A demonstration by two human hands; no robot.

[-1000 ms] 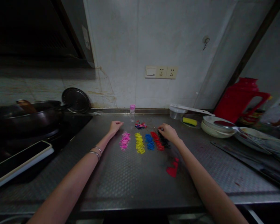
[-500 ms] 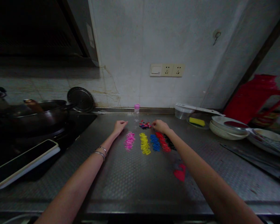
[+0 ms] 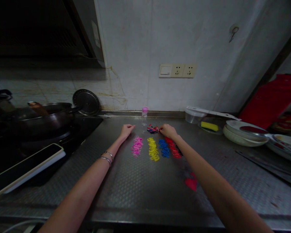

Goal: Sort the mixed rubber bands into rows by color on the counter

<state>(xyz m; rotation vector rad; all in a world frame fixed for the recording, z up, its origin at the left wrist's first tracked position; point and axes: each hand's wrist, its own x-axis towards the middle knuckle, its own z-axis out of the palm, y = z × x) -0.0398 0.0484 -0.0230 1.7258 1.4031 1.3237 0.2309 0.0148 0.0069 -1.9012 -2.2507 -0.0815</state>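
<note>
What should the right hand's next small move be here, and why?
Likely pinch one band out of the mixed pile and drop it on its matching row. The right hand has its fingertips at that pile, and the pink row, yellow row, blue row and red row lie just nearer the person. The left hand rests aside.

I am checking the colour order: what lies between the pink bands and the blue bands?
The yellow bands lie between the pink bands and the blue bands, in the head view.
</note>
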